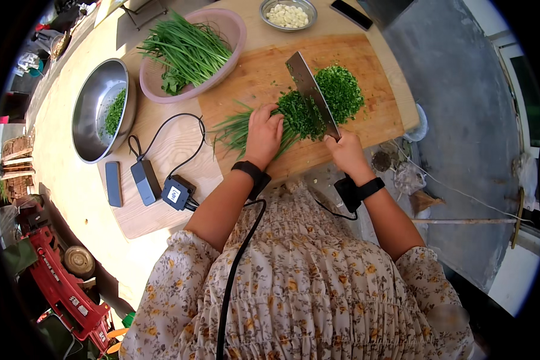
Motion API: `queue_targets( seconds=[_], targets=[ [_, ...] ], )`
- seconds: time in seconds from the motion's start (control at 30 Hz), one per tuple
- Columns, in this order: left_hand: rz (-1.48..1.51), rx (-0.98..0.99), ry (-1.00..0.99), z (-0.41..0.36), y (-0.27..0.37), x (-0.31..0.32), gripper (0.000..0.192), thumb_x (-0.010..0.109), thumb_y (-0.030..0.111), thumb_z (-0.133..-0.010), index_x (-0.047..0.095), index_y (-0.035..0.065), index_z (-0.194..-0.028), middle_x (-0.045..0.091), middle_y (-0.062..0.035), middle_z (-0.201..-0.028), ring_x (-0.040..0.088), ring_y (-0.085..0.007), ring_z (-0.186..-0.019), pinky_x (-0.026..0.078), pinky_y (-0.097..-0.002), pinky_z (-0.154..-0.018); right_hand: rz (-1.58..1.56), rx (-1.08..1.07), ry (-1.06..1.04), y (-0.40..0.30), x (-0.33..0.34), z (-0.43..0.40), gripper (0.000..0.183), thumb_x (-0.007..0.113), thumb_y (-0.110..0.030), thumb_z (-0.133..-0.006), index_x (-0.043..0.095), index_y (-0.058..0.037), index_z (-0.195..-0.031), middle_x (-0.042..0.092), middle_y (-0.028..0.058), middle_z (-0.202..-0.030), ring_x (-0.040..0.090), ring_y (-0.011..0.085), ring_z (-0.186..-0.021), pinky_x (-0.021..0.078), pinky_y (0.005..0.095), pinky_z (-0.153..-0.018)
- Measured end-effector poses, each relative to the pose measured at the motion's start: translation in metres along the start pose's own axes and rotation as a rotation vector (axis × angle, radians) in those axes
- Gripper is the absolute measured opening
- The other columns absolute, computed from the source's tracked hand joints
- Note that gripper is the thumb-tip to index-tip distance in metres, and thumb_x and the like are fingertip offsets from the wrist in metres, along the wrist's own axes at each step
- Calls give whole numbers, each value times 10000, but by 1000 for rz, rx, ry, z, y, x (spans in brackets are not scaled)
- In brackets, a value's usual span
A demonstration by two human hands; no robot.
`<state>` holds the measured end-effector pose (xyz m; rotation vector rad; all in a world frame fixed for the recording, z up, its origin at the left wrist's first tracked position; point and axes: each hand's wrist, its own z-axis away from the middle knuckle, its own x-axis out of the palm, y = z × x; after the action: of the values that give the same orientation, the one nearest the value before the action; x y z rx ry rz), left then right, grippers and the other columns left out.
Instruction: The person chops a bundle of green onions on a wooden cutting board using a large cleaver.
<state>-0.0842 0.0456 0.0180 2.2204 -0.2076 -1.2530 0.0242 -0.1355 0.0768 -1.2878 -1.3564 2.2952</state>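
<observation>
My right hand (346, 152) grips the handle of a broad cleaver (312, 92), its blade tilted and flecked with green bits. Under my left hand (265, 132) lies a bunch of long green chives (234, 130) on a wooden cutting board (270, 58); the fingers are bent over the bunch near its cut end. Finely chopped greens (292, 114) lie between my left fingers and the blade. Past the blade, on the right, a larger mound of chopped greens (339, 92) rests on the board.
Behind the board stand a pink plastic basin (148, 85) of uncut greens and a bowl of peeled garlic cloves (288, 16). A steel bowl (83, 117), a phone (113, 184), a power bank (145, 182) and a cabled box (176, 193) lie left. Another phone (352, 14) is far right.
</observation>
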Motion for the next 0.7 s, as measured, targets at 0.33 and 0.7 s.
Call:
queue_targets(
  seconds=[0.33, 0.7],
  targets=[
    [-122, -36, -28, -8, 5, -22, 65, 629, 83, -773, 679, 81, -816, 612, -55, -854, 560, -270, -843, 406, -384, -755, -221, 180, -50, 8, 4, 6, 208, 589, -204, -822, 613, -2, -861, 529, 102, -573, 503, 197, -521, 422, 335, -539],
    [-126, -54, -294, -35, 2, -15, 106, 586, 90, -787, 668, 101, -854, 565, -66, -817, 575, -286, -806, 459, -386, -708, -284, 91, -3, 18, 6, 9, 180, 572, -186, -879, 556, -8, -854, 428, -4, -479, 406, 99, -330, 312, 270, -326]
  ],
)
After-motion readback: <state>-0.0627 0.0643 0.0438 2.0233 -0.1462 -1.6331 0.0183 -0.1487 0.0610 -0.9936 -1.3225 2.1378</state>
